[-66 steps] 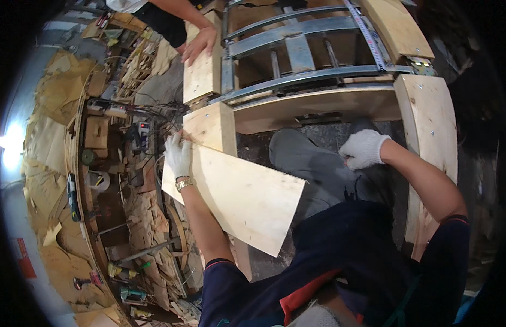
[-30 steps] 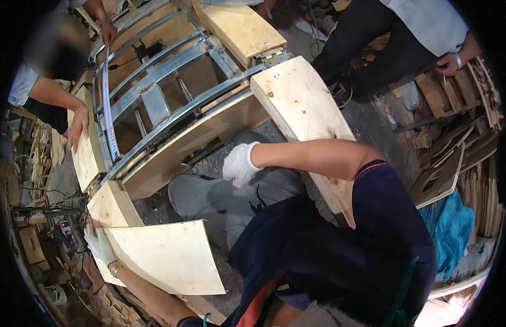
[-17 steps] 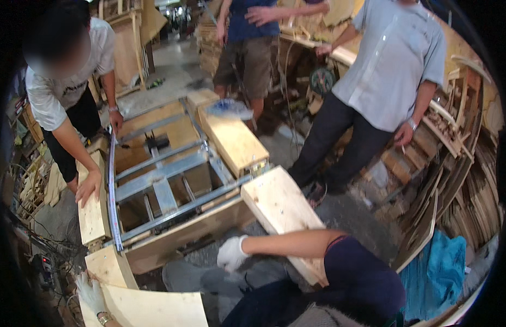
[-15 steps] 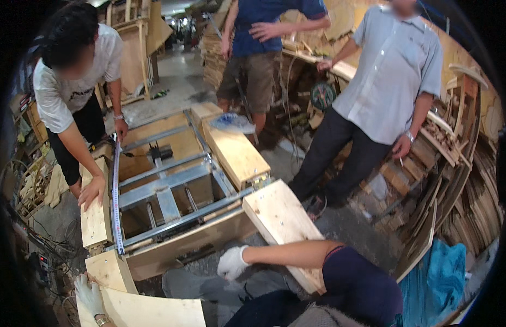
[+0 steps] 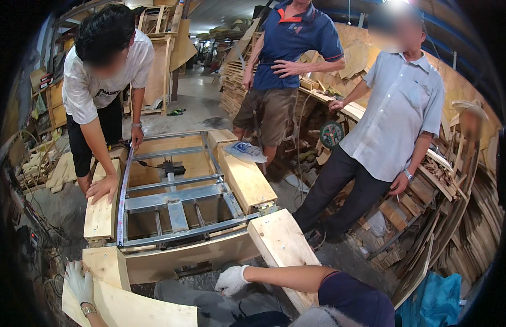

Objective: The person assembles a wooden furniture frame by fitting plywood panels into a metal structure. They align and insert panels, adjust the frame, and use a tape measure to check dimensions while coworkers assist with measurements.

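Note:
My left hand (image 5: 80,283), in a white glove, lies with its fingers stretched out on a curved pale plywood panel (image 5: 135,305), beside a short wooden block (image 5: 107,266). Over my grey-clad knee, my gloved right hand (image 5: 231,280) is curled closed, with nothing visible in it. Ahead is a metal frame (image 5: 179,195) inside a wooden box base with padded-looking wooden side beams. A measuring tape (image 5: 122,204) runs along its left side. A co-worker's hand (image 5: 137,136) is at the tape's far end, and that person's other hand (image 5: 103,188) presses the left beam (image 5: 102,218).
A wooden beam (image 5: 283,240) angles off to the right, and another (image 5: 244,182) carries a clear plastic bag (image 5: 246,151). Two more people stand behind. Stacked curved wood pieces (image 5: 454,234) and a blue cloth (image 5: 437,294) are at the right.
My view has tilted up, so the frame and people appear lower and shifted right. My left hand stays on the panel and my right hand stays curled at my knee.

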Available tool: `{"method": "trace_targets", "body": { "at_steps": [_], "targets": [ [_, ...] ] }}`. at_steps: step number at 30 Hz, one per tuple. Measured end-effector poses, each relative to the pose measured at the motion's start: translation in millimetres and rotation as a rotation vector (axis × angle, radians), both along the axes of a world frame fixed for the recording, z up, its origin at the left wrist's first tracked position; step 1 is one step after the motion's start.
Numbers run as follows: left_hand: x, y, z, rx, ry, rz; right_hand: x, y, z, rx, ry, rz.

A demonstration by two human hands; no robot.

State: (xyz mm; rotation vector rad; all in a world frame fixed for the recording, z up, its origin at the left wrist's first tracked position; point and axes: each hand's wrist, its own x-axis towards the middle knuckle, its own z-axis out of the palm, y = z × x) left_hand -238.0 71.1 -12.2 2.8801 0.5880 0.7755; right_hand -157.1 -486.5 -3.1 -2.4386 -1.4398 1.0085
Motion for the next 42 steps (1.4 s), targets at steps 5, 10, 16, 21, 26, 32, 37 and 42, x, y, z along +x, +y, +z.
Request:
{"method": "trace_targets", "body": {
  "at_steps": [5,10,16,21,26,32,37,42],
  "targets": [
    [-3.2,-12.1,17.8,-0.095,0.074,-0.032,0.4,-2.2,-4.3,-0.009,-0.003,-0.004],
    [-2.0,-7.8,7.2,-0.047,0.020,-0.037,2.6,-7.0,-1.9,0.009,0.039,-0.022],
    [-9.3,-26.6,34.1,0.001,0.005,0.028,3.5,6.0,14.9,-0.068,0.060,0.053],
    [1.0,-38.4,42.7,-0.045,0.078,-0.008,4.8,1.3,25.3,-0.121,0.072,-0.008],
    [-10.8,-33.1,46.1,0.018,0.111,0.031,-5.3,3.6,29.3,-0.124,0.027,0.025],
    [-14.1,-37.3,44.4,0.018,0.146,0.060,-0.5,3.9,30.9,-0.110,0.037,0.047],
    [-8.5,-35.5,43.7,0.024,0.124,0.046,2.6,-1.5,26.9,-0.104,0.045,0.024],
    [-6.7,-30.6,35.9,0.073,0.061,0.035,0.7,3.4,35.3,-0.131,0.035,0.007]
  ]
}}
